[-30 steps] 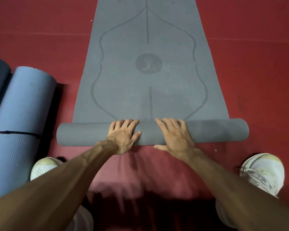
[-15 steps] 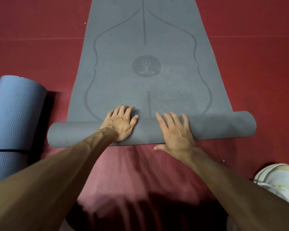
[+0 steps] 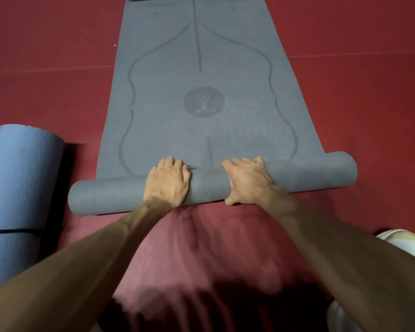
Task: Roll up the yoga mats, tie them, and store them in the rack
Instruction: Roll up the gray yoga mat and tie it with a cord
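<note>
Arms both stretched forward, side by side. Left hand (image 3: 167, 182) and right hand (image 3: 248, 182) clamp the rolled near end of the grey yoga mat (image 3: 201, 56), fingers curled over its far side, right thumb at its near side. Hands slightly apart, mid-roll. Rest of the mat lies flat on the red floor (image 3: 46, 68). Blue rolled mat (image 3: 22, 176), strapped, lies on the floor to the left.

the light is soft, even and a little dim. a dark shadow lies on the red floor (image 3: 369, 116) at 6 o'clock. the grey mat (image 3: 201, 44) is sharp at 12 o'clock; blur grows toward 5 and 7 o'clock.
</note>
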### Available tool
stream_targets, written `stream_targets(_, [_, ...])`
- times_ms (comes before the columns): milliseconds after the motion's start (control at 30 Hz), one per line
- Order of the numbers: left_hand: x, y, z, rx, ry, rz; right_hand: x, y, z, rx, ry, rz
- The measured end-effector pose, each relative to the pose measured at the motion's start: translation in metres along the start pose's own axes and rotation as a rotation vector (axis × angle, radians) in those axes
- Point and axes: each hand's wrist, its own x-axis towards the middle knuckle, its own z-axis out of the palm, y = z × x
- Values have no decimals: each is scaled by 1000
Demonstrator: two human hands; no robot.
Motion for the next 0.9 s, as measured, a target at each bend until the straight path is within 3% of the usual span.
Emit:
stream_targets(300, [-77,6,4,27,55,29,-22,-11,-17,151,-332,11])
stream_targets(500, [-127,10,20,88,-16,126,-50,-16,-14,169,-478,0])
stream_targets(667, [-125,6,25,109,-49,168,-58,-17,-1,159,-400,-16])
stream_targets(900, [-109,3,24,101,-87,171,-76,-15,14,75,-86,-125])
